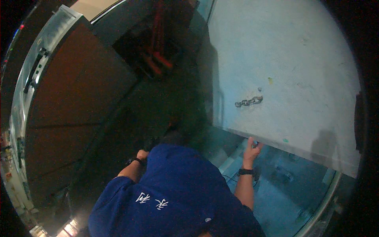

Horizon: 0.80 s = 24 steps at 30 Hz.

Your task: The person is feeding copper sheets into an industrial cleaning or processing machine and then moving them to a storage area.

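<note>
My left hand [143, 154] is closed in front of my blue shirt [177, 185], beside a very dark area; what it holds, if anything, is lost in shadow. On the right, my right hand [251, 153] reaches up to the near edge of a large pale blue-grey panel [284, 79]. Its fingers are bent at that edge, and a bit of blue shows between them, too small to name. A short metal chain [249, 102] lies against the panel's face, a little beyond my right hand. Both wrists wear dark bands.
A wide brown surface [75, 91] with a pale metal rim [23, 91] stands at the left. Red bars [158, 59] show in the dark at the far middle. Below the panel lies a bluish recess [292, 189] with a thin cable and a curved edge at the right.
</note>
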Tool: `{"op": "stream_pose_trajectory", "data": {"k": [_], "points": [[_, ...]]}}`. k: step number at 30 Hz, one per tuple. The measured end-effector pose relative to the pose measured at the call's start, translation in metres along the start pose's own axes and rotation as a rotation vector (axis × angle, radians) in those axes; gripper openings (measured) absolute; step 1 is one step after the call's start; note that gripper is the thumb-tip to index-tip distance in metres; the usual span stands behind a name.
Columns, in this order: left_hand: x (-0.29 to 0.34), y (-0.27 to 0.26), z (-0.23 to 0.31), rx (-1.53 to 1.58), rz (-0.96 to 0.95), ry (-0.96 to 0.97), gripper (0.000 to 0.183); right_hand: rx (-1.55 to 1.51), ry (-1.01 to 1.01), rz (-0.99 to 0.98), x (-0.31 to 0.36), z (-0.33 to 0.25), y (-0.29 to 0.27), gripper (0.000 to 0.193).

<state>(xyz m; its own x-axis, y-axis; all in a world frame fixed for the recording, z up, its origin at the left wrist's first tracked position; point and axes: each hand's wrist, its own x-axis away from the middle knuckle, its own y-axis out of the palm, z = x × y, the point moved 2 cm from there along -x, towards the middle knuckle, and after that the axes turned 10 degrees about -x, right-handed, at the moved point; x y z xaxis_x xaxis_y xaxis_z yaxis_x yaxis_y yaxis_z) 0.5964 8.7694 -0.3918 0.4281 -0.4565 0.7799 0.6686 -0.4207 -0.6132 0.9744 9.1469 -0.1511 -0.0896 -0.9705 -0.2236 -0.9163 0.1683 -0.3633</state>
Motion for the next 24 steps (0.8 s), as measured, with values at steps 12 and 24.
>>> {"op": "stream_pose_trajectory", "data": {"k": [12, 24], "points": [[-0.065, -0.080, -0.044, 0.156, 0.167, 0.206, 0.032, 0.206, -0.061, 0.138, -0.046, 0.054, -0.008, 0.034], [-0.034, -0.127, -0.095, 0.028, 0.218, 0.093, 0.023, -0.092, 0.312, 0.294, -0.140, 0.112, -0.025, 0.037]]}}
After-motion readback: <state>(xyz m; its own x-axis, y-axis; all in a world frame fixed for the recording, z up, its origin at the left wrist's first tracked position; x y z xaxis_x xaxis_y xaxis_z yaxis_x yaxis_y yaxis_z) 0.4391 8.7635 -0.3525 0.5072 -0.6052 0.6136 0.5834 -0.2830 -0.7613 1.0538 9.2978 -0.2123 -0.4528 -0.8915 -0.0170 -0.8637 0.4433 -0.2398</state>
